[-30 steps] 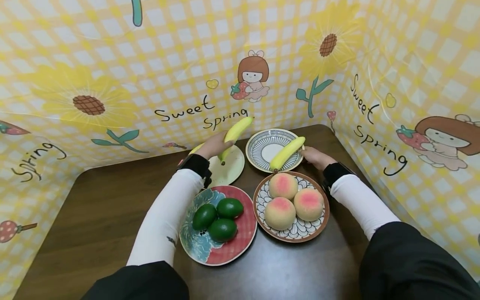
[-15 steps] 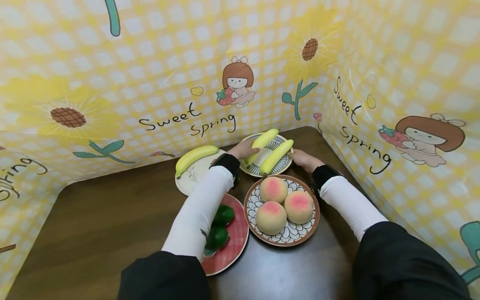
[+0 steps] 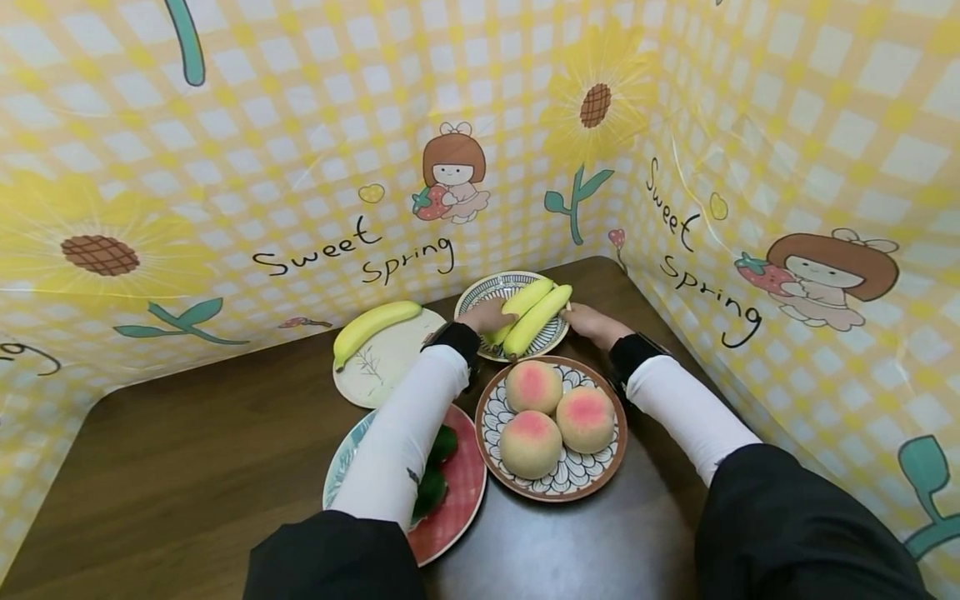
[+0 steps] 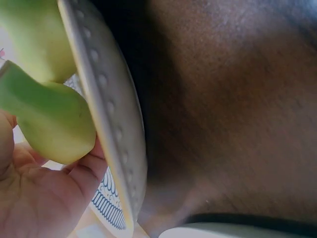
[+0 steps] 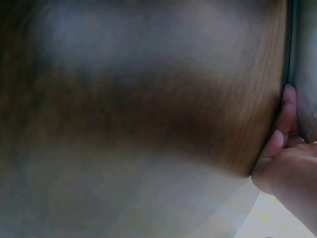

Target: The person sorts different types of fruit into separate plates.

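Observation:
My left hand (image 3: 484,317) grips a yellow banana (image 3: 529,295) low in the patterned plate (image 3: 474,289). In the left wrist view, the fingers (image 4: 88,171) curl round the greenish stem end of this banana (image 4: 57,124), close to the plate's rim (image 4: 101,99). A second banana (image 3: 542,321) lies alongside it in the same plate. At the plate's right edge, my right hand (image 3: 596,325) holds the rim; the right wrist view shows its fingers (image 5: 287,119) low against the plate's outer side, next to the table. What its thumb does is partly hidden.
A cream plate (image 3: 386,375) at left bears another banana (image 3: 375,327). Three peaches (image 3: 531,444) fill a brown-rimmed plate (image 3: 621,429) in front. My left forearm partly covers a red and teal plate (image 3: 468,500) with green fruits (image 3: 431,492). Checked cloth (image 3: 300,167) walls the table's back and right.
My left hand has carried a banana from the cream plate rightward into the patterned plate, beside the other banana. The right hand stays at the rim. The head view has shifted somewhat.

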Motion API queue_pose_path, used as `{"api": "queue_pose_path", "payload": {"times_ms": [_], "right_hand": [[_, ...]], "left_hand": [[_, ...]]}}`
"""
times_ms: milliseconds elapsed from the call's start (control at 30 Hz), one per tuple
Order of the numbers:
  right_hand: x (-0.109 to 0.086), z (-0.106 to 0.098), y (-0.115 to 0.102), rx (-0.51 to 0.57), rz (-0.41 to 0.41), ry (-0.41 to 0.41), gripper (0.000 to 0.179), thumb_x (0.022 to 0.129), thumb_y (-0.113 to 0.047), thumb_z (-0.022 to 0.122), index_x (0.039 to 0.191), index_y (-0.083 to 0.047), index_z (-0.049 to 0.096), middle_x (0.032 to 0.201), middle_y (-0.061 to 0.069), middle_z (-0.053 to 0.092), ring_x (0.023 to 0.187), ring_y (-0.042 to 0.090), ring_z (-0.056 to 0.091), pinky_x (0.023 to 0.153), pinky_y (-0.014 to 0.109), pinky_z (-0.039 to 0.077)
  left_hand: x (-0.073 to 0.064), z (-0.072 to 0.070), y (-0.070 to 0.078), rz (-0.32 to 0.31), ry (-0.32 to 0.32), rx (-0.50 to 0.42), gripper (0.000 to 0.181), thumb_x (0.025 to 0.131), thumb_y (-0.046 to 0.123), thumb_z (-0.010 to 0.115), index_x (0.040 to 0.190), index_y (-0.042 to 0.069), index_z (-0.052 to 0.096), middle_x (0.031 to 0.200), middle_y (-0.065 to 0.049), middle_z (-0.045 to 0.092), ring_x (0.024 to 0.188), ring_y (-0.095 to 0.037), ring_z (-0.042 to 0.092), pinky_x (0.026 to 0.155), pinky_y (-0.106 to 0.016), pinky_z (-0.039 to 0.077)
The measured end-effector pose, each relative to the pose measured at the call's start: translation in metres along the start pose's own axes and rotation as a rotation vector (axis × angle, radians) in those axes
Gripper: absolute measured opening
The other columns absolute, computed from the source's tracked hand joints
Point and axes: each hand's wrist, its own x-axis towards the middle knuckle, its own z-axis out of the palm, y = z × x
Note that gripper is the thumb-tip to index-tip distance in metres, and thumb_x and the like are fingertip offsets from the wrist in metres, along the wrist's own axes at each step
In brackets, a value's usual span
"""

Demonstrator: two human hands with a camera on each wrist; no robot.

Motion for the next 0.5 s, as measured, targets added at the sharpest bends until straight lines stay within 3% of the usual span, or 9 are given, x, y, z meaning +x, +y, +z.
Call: {"api": "queue_pose_path", "payload": {"times_ms": [67,200,300,400,500], "right_hand": [[0.001,0.001,0.000,-0.002,0.003,-0.004,0.036,0.112,-0.017,0.023,0.125,0.005,0.048,0.101,0.005,0.050,0.103,0.018,0.047,0.098,0.026,0.033],[0.003,0.003,-0.001,0.007,0.009,-0.019,0.037,0.112,-0.015,0.022,0.129,0.007,0.047,0.103,0.006,0.050,0.106,0.020,0.048,0.101,0.027,0.033],[0.003,0.002,-0.001,-0.001,0.015,-0.021,0.039,0.112,-0.016,0.022,0.133,0.007,0.046,0.109,0.010,0.051,0.113,0.023,0.047,0.106,0.030,0.033],[0.003,0.000,-0.001,-0.005,0.011,-0.019,0.040,0.113,-0.017,0.022,0.135,0.007,0.045,0.113,0.012,0.051,0.117,0.025,0.046,0.109,0.031,0.031],[0.003,-0.001,0.000,-0.009,0.003,-0.015,0.039,0.112,-0.017,0.022,0.131,0.007,0.048,0.110,0.011,0.052,0.114,0.024,0.048,0.106,0.030,0.033]], "left_hand": [[-0.018,-0.006,0.010,0.016,-0.004,0.002,0.060,0.102,0.056,0.050,0.147,0.016,0.051,0.136,-0.007,0.063,0.112,-0.021,0.062,0.097,-0.037,0.051],[-0.096,-0.038,0.059,0.043,-0.016,0.013,0.051,0.102,0.052,0.051,0.130,0.010,0.059,0.123,-0.011,0.067,0.103,-0.022,0.064,0.091,-0.035,0.051],[-0.158,-0.068,0.101,0.024,-0.048,-0.014,0.052,0.104,0.046,0.051,0.137,0.005,0.055,0.133,-0.016,0.064,0.116,-0.026,0.063,0.101,-0.037,0.051],[-0.192,-0.084,0.126,-0.026,-0.083,-0.053,0.059,0.107,0.038,0.049,0.154,0.004,0.040,0.154,-0.019,0.051,0.139,-0.030,0.052,0.117,-0.040,0.042],[-0.205,-0.088,0.134,-0.041,-0.063,-0.069,0.065,0.107,0.035,0.048,0.161,0.003,0.028,0.163,-0.019,0.040,0.151,-0.031,0.040,0.124,-0.040,0.034]]}}
